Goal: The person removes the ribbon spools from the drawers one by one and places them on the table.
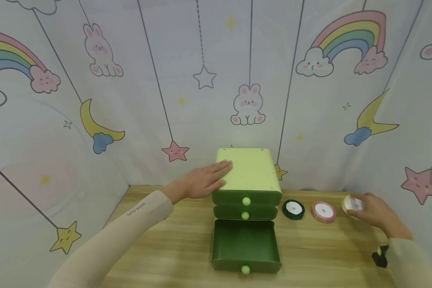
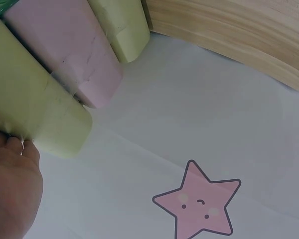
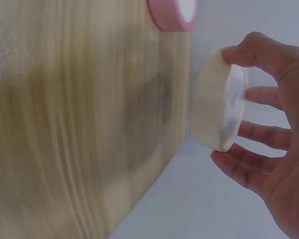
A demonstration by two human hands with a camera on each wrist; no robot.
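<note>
A small drawer cabinet point(image 1: 250, 170) with a pale yellow-green top and dark green drawer fronts stands on the wooden table. My left hand point(image 1: 203, 182) rests on the left part of its top, fingers extended. The bottom drawer point(image 1: 245, 244) is pulled out towards me; the upper drawers sit pushed in. At the right, my right hand point(image 1: 374, 212) grips a cream ribbon roll point(image 3: 209, 104) by its edge, thumb on one side and fingers on the other. In the right wrist view the roll is tilted on edge, above its shadow on the table.
Between the cabinet and my right hand lie a dark green ribbon roll point(image 1: 293, 209) and a pink ribbon roll point(image 1: 323, 211). A small black object point(image 1: 380, 257) is near my right sleeve. Behind the table hangs a white backdrop point(image 1: 140, 100) printed with rabbits, stars and rainbows.
</note>
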